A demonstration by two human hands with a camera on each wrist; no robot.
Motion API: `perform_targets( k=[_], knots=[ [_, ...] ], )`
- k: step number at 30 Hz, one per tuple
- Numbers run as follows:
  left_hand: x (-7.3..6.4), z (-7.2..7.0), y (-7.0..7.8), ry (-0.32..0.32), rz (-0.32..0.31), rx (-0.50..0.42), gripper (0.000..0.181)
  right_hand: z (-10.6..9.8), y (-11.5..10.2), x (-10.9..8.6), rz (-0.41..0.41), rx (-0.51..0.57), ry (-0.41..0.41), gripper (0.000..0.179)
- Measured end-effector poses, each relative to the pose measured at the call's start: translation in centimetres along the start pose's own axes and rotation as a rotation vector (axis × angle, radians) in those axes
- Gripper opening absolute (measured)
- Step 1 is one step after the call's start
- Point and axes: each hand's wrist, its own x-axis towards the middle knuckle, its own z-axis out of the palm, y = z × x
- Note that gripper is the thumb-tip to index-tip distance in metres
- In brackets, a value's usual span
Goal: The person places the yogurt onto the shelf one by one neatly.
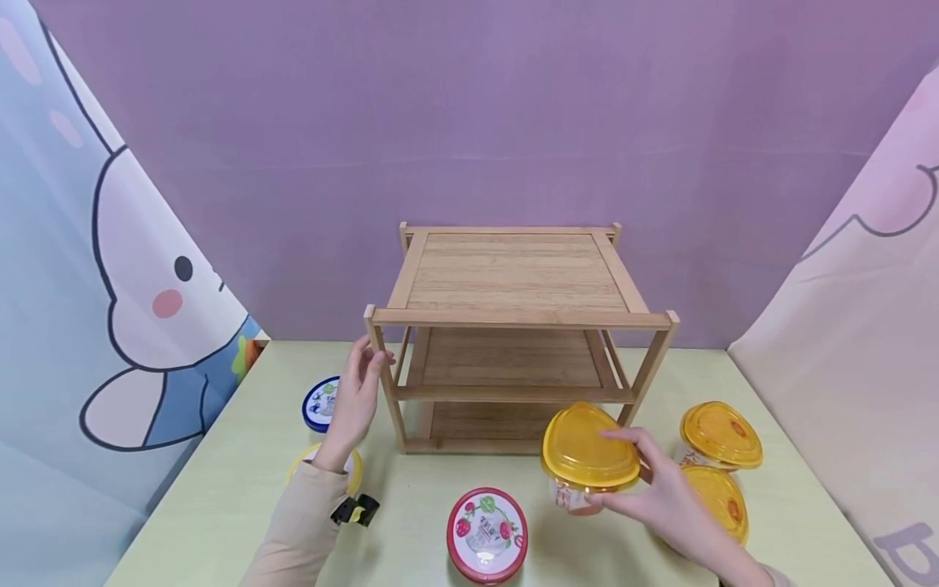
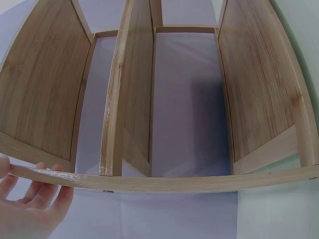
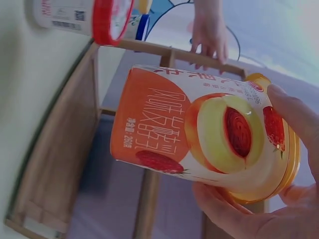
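Observation:
My right hand (image 1: 656, 493) holds a yogurt cup (image 1: 584, 456) with a yellow lid, lifted in front of the shelf's right side. In the right wrist view, peach and strawberry pictures mark the cup's label, and the thumb and fingers (image 3: 294, 112) grip it around the lid end. At the wooden shelf (image 1: 513, 318), my left hand (image 1: 358, 399) grips the front left post. Its fingers (image 2: 42, 194) curl round that post in the left wrist view. A tub with a red-rimmed lid (image 1: 487, 534) stands on the table between the hands.
Two more yellow-lidded cups, a rear one (image 1: 722, 434) and a front one (image 1: 715, 499), stand at the right. Left of the shelf are a blue-rimmed tub (image 1: 319, 405) and a yellow-rimmed tub (image 1: 354, 471), partly behind the left arm. A purple backdrop (image 1: 513, 114) hangs behind.

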Motion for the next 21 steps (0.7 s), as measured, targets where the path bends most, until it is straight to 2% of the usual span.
perform_targets(
  k=[6, 10, 16, 21],
  knots=[
    [0.0, 0.0, 0.1, -0.010, -0.011, -0.016, 0.037, -0.9, -1.6, 1.4, -0.026, 0.027, -0.053, 0.062],
    [-0.1, 0.0, 1.0, -0.017, -0.029, -0.020, 0.036, -1.6, -2.8, 2.4, -0.036, 0.018, -0.086, 0.061],
    [-0.6, 0.1, 3.2, -0.014, -0.026, 0.000, 0.034, -2.5, -4.6, 4.1, 0.019, 0.023, -0.155, 0.061],
    [-0.7, 0.0, 3.3, -0.016, -0.014, -0.002, 0.034, -2.9, -5.9, 5.6, 0.038, 0.089, -0.209, 0.061]
  ],
)
